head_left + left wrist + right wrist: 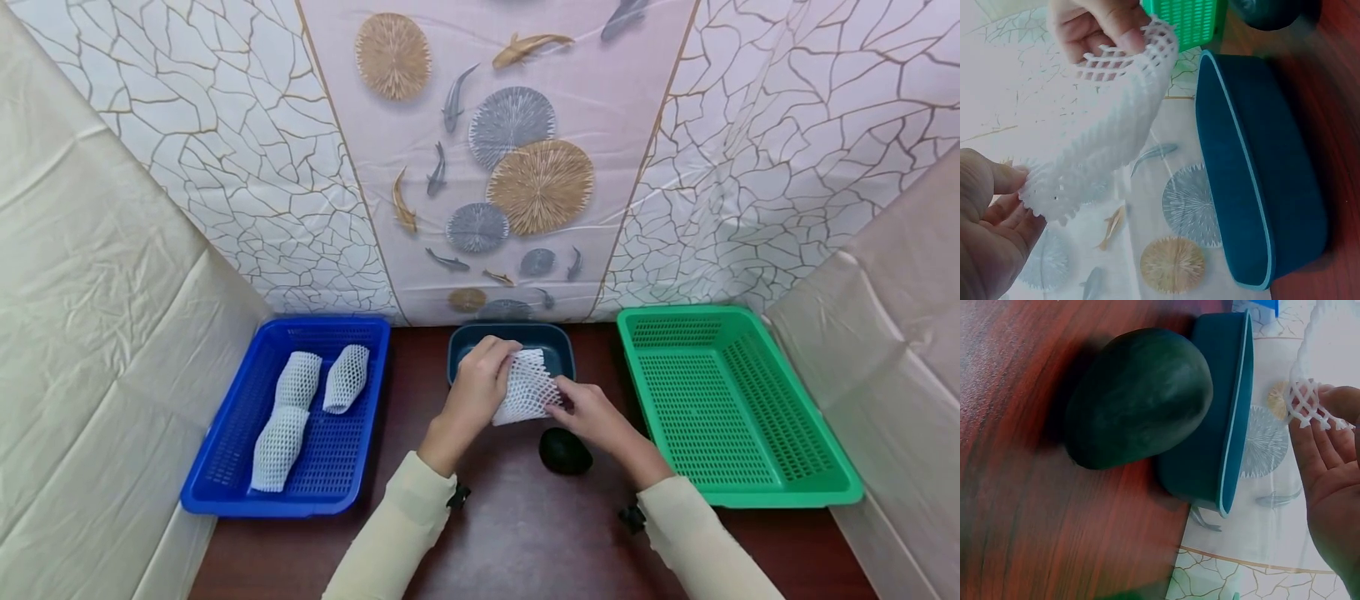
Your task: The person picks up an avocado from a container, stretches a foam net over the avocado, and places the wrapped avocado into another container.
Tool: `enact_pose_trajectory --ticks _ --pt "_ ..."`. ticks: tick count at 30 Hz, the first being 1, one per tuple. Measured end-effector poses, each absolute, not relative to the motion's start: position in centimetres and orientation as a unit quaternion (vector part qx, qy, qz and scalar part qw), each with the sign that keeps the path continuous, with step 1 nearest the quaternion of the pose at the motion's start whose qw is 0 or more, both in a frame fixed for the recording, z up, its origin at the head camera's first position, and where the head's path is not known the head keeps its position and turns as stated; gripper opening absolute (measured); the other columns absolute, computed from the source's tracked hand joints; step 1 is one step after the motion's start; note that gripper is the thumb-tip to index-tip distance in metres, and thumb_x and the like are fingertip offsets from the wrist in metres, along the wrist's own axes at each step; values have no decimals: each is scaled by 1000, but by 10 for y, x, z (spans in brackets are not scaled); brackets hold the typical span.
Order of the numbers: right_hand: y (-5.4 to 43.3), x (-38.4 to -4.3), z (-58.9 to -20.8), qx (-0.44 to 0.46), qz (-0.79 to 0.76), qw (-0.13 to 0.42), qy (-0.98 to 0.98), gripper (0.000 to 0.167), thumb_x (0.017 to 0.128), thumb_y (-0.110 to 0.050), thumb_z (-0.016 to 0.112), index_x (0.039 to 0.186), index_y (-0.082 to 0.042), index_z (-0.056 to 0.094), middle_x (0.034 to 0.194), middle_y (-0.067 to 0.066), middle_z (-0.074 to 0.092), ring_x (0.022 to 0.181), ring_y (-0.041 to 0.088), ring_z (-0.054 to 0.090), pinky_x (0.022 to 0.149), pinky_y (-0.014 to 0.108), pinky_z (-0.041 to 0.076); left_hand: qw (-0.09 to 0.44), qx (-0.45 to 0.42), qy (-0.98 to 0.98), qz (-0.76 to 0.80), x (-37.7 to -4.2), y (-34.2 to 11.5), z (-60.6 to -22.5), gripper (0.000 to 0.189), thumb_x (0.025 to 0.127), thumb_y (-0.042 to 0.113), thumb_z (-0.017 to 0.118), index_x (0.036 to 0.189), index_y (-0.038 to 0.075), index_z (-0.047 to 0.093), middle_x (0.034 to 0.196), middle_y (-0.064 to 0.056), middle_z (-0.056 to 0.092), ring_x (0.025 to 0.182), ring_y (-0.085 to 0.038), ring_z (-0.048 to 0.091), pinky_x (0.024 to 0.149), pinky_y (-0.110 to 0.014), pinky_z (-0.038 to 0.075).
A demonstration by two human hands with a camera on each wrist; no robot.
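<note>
Both hands hold a white foam fruit net (525,387) up in front of the teal bin (1297,156). My left hand (480,375) pinches one end of it between thumb and fingers. At the other end my right hand (596,412) pinches the mesh edge, which spreads into an opening in the left wrist view. A dark green avocado (1141,400) lies on the table just below the right hand, close to the bin's near side. The net looks flattened in the head view.
On the left stands a blue basket (273,507) with several white foam nets, bulging as if filled, such as one net (347,379). A green basket (847,492) stands on the right. Patterned cloth (495,275) hangs behind the dark red table (517,533).
</note>
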State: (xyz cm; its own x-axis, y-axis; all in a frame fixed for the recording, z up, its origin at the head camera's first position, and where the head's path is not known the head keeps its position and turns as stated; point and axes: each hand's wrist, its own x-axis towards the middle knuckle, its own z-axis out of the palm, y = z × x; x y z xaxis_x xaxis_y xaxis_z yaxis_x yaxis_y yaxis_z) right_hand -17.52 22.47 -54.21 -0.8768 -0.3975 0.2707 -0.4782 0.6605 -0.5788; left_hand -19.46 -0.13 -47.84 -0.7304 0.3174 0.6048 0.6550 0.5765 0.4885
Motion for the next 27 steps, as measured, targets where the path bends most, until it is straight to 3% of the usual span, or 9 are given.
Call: enact_pose_trajectory --ticks 12,20,24,27 --pt "222 -169 -532 229 350 99 -903 19 91 -11 78 103 -11 64 82 -3 65 70 9 56 62 26 51 175 -268 -878 -355 -194 1 -495 16 101 8 64 115 6 71 112 -9 72 102 -21 71 89 -37 59" --pt "216 -168 -523 232 363 134 -893 17 92 -10 78 103 -8 66 82 1 65 69 16 59 62 30 52 140 -297 -902 -282 -187 1 -502 45 101 27 63 140 5 61 134 -12 66 121 -27 63 105 -44 52" --pt "215 -166 -521 224 372 142 -889 22 91 -9 78 111 -5 68 91 6 71 74 15 63 66 33 57 119 -314 -905 -262 -184 0 -504 59 97 34 68 147 5 54 138 -13 65 122 -27 63 103 -47 52" --pt "214 -165 -520 221 379 142 -887 22 92 -8 77 112 -5 68 94 7 72 77 11 64 68 34 58 106 -323 -902 -266 -183 0 -505 56 98 31 69 145 5 54 136 -12 67 118 -24 67 101 -45 54"
